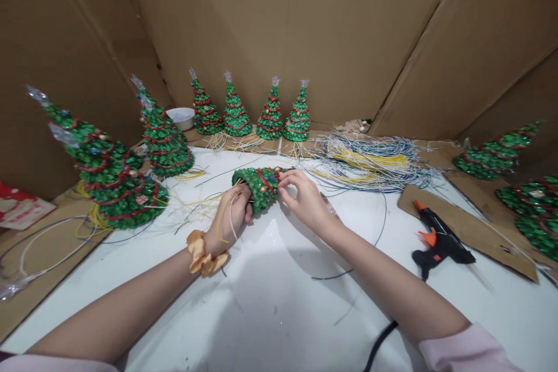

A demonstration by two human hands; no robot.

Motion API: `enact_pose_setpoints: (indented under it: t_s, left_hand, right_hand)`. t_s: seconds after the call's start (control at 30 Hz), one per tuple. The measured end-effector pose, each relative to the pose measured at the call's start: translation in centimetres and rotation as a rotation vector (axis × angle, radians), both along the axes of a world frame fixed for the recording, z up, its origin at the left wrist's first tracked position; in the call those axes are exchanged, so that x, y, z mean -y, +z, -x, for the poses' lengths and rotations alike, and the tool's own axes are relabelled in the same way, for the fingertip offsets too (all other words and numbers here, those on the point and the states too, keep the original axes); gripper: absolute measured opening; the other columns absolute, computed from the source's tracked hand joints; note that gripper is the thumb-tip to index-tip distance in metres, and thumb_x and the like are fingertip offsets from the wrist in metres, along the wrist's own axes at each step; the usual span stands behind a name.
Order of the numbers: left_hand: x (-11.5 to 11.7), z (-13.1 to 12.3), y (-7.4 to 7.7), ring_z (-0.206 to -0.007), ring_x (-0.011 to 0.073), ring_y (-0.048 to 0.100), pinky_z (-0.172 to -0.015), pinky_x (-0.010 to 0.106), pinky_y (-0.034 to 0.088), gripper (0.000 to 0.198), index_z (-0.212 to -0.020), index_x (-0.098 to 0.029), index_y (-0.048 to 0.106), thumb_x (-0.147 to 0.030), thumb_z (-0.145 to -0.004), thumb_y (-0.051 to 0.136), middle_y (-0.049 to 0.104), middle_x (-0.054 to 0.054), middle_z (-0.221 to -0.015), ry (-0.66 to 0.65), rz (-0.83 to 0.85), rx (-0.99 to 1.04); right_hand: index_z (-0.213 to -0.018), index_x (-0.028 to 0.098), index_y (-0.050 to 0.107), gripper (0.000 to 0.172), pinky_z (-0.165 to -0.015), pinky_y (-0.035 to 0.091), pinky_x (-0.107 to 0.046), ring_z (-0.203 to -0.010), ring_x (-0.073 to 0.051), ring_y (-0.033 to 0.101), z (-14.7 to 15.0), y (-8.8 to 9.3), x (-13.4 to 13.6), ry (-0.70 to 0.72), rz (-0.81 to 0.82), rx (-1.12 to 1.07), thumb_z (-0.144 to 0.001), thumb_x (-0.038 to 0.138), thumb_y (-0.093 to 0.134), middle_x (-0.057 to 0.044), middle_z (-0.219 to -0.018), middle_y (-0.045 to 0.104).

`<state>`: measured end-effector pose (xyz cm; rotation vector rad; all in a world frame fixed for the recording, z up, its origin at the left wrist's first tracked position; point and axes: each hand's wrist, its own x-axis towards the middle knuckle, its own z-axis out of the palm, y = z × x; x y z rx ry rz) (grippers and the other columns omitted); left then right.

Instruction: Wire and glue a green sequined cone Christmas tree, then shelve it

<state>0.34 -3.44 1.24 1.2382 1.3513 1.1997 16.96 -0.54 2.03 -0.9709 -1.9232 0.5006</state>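
Note:
A small green tree (261,186) with red garland and coloured beads lies on its side above the white table, its open base facing left. My left hand (235,209) is closed around the rim of that base, its fingers partly inside. Yellow and white wires (203,202) come out of the base past this hand. At the narrow end, my right hand (303,195) has thumb and forefinger bent together against the tree's side; anything small between the fingertips is hidden. A tan scrunchie (204,256) is on my left wrist.
Decorated trees (235,110) stand along the back and left, with more at right. A wire bundle (375,160) lies back right. A black glue gun (442,241) rests near cardboard (475,232). A white bowl (181,118) sits behind.

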Motion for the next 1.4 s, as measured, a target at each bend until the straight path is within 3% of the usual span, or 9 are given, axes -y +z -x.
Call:
enact_pose_setpoints:
  t_s: [0.23,0.37,0.6,0.83,1.03,1.17,1.27,1.33,1.4]
  left_hand:
    - [0.1,-0.4,-0.6,-0.031,0.0108,0.035,-0.036,0.021,0.038,0.023,-0.062,-0.020,0.039,-0.035,-0.079,0.041,0.034,-0.007,-0.033,0.043,-0.047,0.000]
    - [0.4,-0.3,-0.5,-0.032,0.0107,0.037,-0.039,0.020,0.037,0.018,-0.070,-0.020,0.041,-0.033,-0.082,0.041,0.037,-0.008,-0.034,0.047,-0.070,-0.027]
    - [1.6,-0.3,0.1,-0.042,0.0103,0.044,-0.049,0.022,0.036,0.028,-0.065,-0.018,0.043,-0.036,-0.087,0.037,0.045,-0.005,-0.041,-0.069,-0.191,-0.229]
    - [2.2,-0.8,0.7,-0.050,0.0107,0.046,-0.054,0.023,0.033,0.027,-0.069,-0.018,0.046,-0.038,-0.086,0.043,0.049,-0.004,-0.053,-0.150,-0.279,-0.425]
    - [2.6,-2.0,0.5,-0.047,0.0112,0.044,-0.049,0.024,0.030,0.021,-0.076,-0.017,0.050,-0.034,-0.086,0.044,0.047,-0.004,-0.053,-0.205,-0.458,-0.830]
    - [2.9,-3.0,0.4,-0.056,0.0162,0.055,-0.050,0.027,0.034,0.015,-0.083,-0.016,0.052,-0.028,-0.086,0.045,0.059,0.002,-0.068,-0.250,-0.625,-1.143]
    - [2.7,-3.9,-0.1,-0.060,0.0193,0.058,-0.049,0.028,0.034,0.011,-0.084,-0.015,0.053,-0.024,-0.085,0.046,0.061,0.005,-0.073,-0.317,-0.690,-1.206]
    - [2.4,-4.5,-0.6,-0.059,0.0184,0.058,-0.049,0.028,0.036,0.010,-0.084,-0.014,0.053,-0.021,-0.085,0.045,0.060,0.005,-0.073,-0.365,-0.725,-1.223]
    - [2.1,-5.2,-1.1,-0.059,0.0175,0.057,-0.050,0.027,0.038,0.011,-0.084,-0.014,0.052,-0.019,-0.085,0.043,0.059,0.005,-0.073,-0.398,-0.755,-1.237]
  right_hand:
    - [-0.076,0.018,0.053,0.012,-0.088,0.042,-0.034,-0.097,-0.018,0.055,0.1,-0.4,-0.1,0.051,-0.016,0.012,-0.077,0.008,0.046,-0.009,-0.095,0.057]
    - [-0.074,0.017,0.055,0.013,-0.086,0.042,-0.034,-0.092,-0.018,0.056,-0.1,0.1,-0.2,0.054,0.009,0.050,-0.078,0.009,0.046,-0.009,-0.092,0.058]
    - [-0.069,0.015,0.058,0.018,-0.087,0.041,-0.035,-0.091,-0.018,0.056,-0.8,1.3,-0.4,0.070,0.083,0.148,-0.077,0.007,0.044,-0.009,-0.094,0.057]
    - [-0.084,0.011,0.064,0.025,-0.089,0.040,-0.033,-0.097,-0.018,0.056,-2.2,1.2,-0.2,0.080,0.181,0.266,-0.075,0.004,0.041,-0.012,-0.101,0.061]
    - [-0.086,0.013,0.065,0.028,-0.080,0.044,-0.029,-0.089,-0.019,0.060,-3.1,1.0,0.5,0.051,0.416,0.301,-0.081,0.013,0.038,-0.008,-0.092,0.067]
    - [-0.081,0.013,0.064,0.033,-0.073,0.045,-0.029,-0.078,-0.018,0.061,-4.5,1.1,1.5,0.021,0.453,0.297,-0.087,0.027,0.035,-0.007,-0.080,0.067]
    - [-0.102,0.012,0.058,0.036,-0.078,0.044,-0.032,-0.089,-0.020,0.059,-5.7,1.1,2.8,-0.055,0.393,0.213,-0.085,0.040,0.042,-0.012,-0.095,0.065]
    - [-0.121,0.012,0.044,0.054,-0.081,0.044,-0.033,-0.095,-0.021,0.057,-6.1,1.1,3.7,-0.059,0.354,0.189,-0.079,0.044,0.054,-0.014,-0.107,0.060]
    - [-0.128,0.013,0.035,0.065,-0.082,0.044,-0.034,-0.097,-0.021,0.057,-6.1,1.1,4.5,-0.052,0.311,0.217,-0.075,0.042,0.059,-0.015,-0.113,0.057]
